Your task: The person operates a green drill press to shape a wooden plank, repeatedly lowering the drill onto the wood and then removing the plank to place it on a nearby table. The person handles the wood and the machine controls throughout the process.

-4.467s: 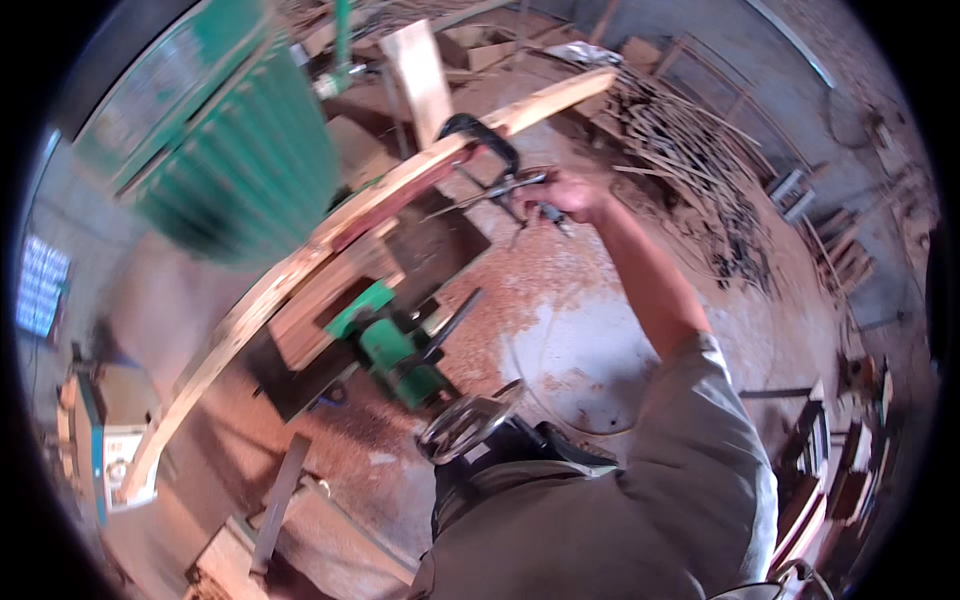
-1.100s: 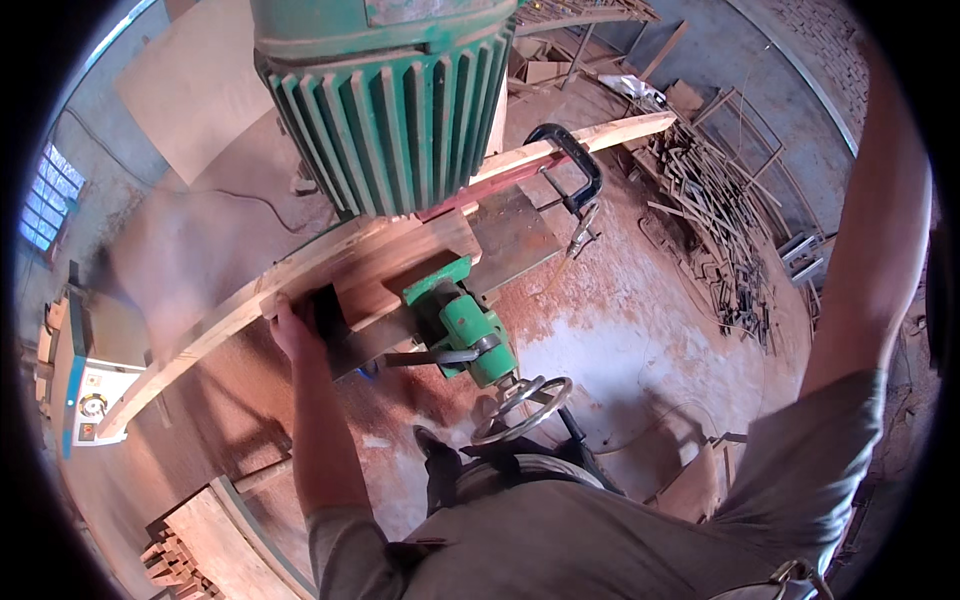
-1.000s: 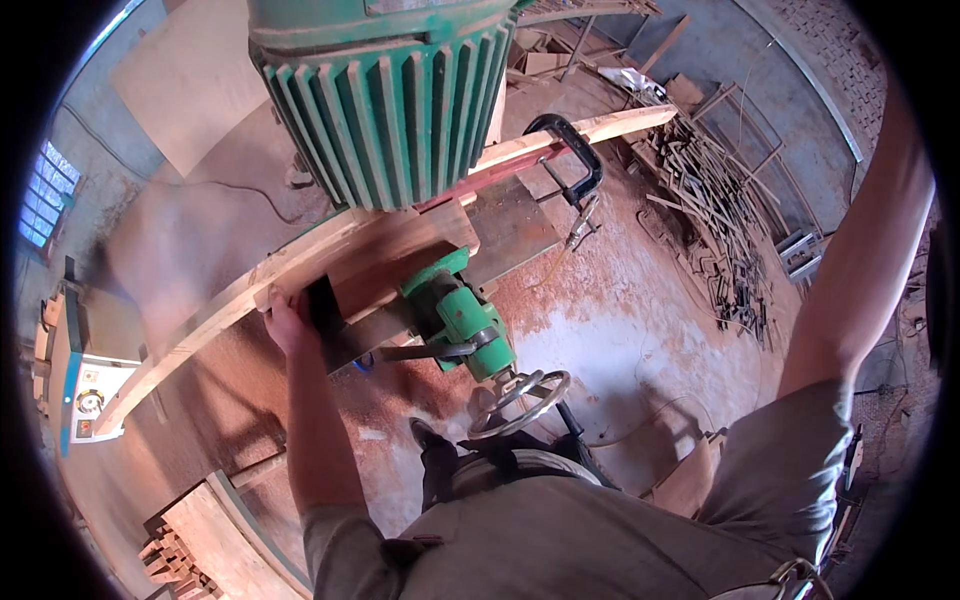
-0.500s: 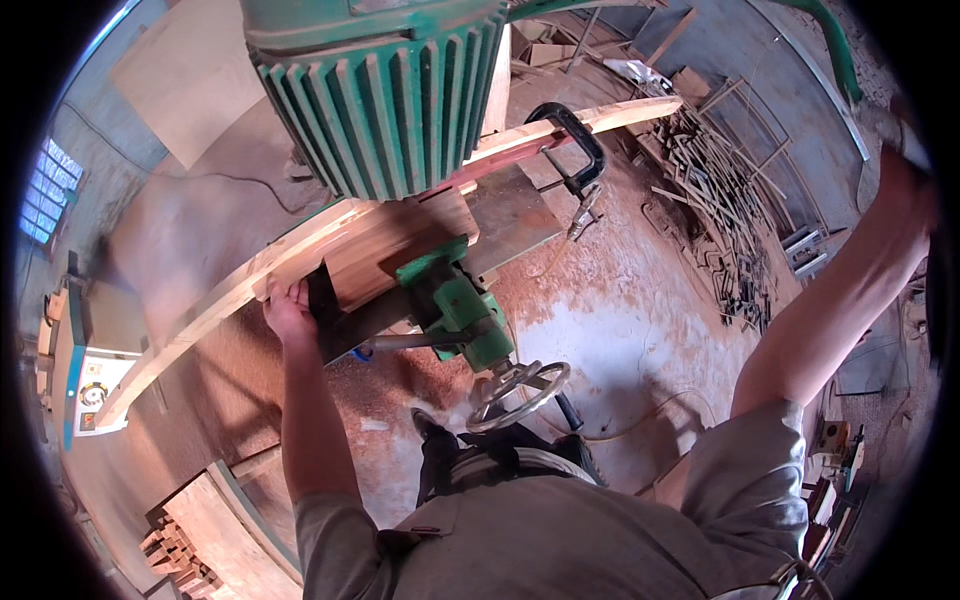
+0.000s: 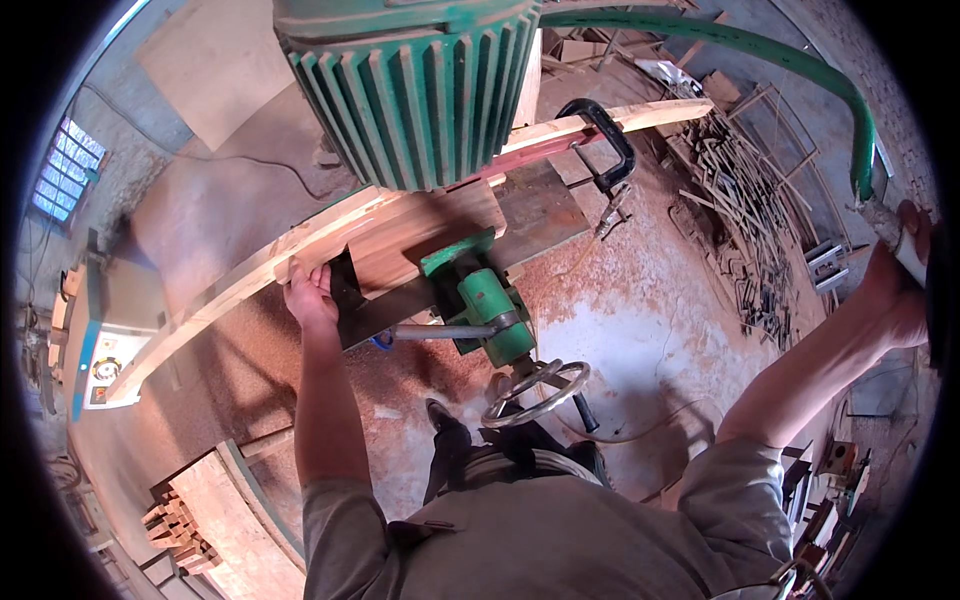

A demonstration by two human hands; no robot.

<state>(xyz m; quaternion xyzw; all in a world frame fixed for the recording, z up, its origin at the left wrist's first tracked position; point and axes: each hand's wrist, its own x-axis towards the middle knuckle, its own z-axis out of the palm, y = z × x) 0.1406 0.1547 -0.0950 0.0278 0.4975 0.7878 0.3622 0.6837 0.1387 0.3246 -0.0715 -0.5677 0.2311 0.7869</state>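
A long curved wooden beam (image 5: pixel 230 295) runs across a machine table under a green ribbed motor housing (image 5: pixel 410 110). My left hand (image 5: pixel 312 295) is closed on the near edge of the beam, next to a dark metal plate (image 5: pixel 343 275). Between beam and green clamp (image 5: pixel 490 305) sits a wide wooden block (image 5: pixel 410 245). At the far right, my right hand (image 5: pixel 908 265) is wrapped around the pale grip at the end of a curved green lever (image 5: pixel 800 62). Whatever lies beneath the motor is hidden. A black G-clamp (image 5: pixel 622 150) grips the beam's right part.
A metal handwheel (image 5: pixel 578 378) stands in front of my body below the green clamp. Thin offcuts (image 5: pixel 745 190) lie heaped on the floor at the right. A control box (image 5: pixel 105 365) stands by the beam's left end. Stacked wood pieces (image 5: pixel 180 530) are at lower left.
My view has shifted slightly, so the machine appears farther right. My right hand and the lever's grip end show lower and more fully. My left hand stays at the beam.
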